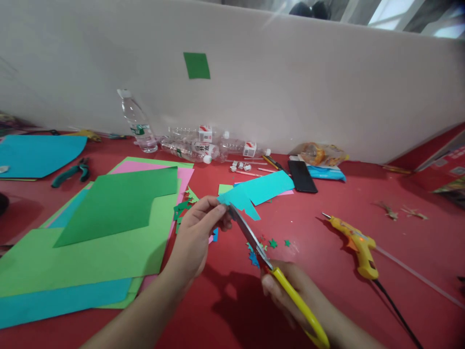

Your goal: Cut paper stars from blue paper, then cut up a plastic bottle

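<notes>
Left hand (196, 230): thumb and fingertips pinched on the near end of blue paper (254, 190), long axis running off toward two o'clock; right hand (278, 293) curled round yellow scissors (281, 278), aimed at eleven (from where I stand, left is nearer the paper)

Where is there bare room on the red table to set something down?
Bare tabletop shows between the blue packet and the glue gun, and between the right hand and the gun's cord. It's crowded along the back with bottles, at left with paper sheets, and beyond that hand with star cutouts.
</notes>
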Tool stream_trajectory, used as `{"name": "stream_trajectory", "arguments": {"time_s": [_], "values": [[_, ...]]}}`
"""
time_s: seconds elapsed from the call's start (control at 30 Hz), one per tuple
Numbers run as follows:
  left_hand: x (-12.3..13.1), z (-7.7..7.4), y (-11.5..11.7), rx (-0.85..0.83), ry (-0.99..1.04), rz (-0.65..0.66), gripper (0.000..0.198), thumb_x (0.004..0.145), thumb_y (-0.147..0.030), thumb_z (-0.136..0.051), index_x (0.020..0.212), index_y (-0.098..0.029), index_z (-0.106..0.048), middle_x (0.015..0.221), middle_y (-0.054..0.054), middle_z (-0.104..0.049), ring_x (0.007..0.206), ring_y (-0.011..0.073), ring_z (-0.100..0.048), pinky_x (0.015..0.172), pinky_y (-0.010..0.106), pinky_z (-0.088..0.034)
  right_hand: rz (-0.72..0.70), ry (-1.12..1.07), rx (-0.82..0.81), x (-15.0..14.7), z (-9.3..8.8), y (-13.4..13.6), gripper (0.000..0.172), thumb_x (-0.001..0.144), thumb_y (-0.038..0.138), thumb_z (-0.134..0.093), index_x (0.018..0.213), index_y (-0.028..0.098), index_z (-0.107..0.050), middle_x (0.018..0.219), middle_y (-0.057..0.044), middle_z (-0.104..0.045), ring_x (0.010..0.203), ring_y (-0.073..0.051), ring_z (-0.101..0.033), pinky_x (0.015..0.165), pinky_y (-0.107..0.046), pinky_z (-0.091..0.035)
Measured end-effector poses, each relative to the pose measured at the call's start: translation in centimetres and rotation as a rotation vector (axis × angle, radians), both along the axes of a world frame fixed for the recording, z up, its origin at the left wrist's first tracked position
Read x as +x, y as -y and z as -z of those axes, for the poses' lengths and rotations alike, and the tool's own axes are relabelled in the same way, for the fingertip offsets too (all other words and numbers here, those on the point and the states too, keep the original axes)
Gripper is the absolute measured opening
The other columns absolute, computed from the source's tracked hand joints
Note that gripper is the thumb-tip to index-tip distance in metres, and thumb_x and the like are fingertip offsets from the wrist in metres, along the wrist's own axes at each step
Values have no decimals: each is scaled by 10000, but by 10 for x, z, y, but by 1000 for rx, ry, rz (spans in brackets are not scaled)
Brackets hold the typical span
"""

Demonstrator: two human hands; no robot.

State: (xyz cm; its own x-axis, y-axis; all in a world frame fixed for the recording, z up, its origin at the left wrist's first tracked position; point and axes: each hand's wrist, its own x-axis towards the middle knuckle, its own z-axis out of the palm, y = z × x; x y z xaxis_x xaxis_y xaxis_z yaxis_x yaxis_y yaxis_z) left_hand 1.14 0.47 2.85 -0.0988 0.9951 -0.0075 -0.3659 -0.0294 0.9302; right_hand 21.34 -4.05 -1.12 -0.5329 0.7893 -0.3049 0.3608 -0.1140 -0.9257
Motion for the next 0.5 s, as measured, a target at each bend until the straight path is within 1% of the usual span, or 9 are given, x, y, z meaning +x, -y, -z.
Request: {"name": "stream_trajectory", "arguments": {"time_s": [0.13, 0.23, 0.37, 0.5], "values": [[-2, 1, -1, 27, -38, -48, 139, 810, -251, -625, 697, -179, -589, 603, -26, -590, 555, 91, -521, 545, 206, -413, -20, 13, -15, 3, -2, 0, 611, 824, 808, -369, 653, 223, -325, 570, 74, -242, 487, -75, -249, 428, -222, -174], [-5, 2, -3, 67, -106, -72, 118, 809, -229, -620, 705, -184, -587, 599, -35, -570, 556, 88, -509, 539, 204, -401, -68, 37, -17, 7, -5, -1, 599, 840, 793, -364, 661, 223, -338, 563, 74, -243, 484, -79, -247, 435, -236, -164], [-10, 3, -6, 72, -185, -77, 108, 809, -219, -614, 711, -192, -575, 593, -47, -546, 549, 86, -490, 533, 206, -389, -76, 99, 55, 11, -11, -1, 593, 858, 782, -340, 688, 214, -369, 576, 57, -308, 504, -88, -280, 448, -237, -181], [-11, 3, -6, 86, -257, -46, 124, 814, -250, -610, 712, -193, -569, 597, -43, -542, 556, 95, -500, 540, 220, -391, -102, 159, 28, 14, -16, 0, 606, 851, 798, -315, 705, 213, -374, 587, 45, -362, 493, -85, -314, 431, -222, -200]]}}
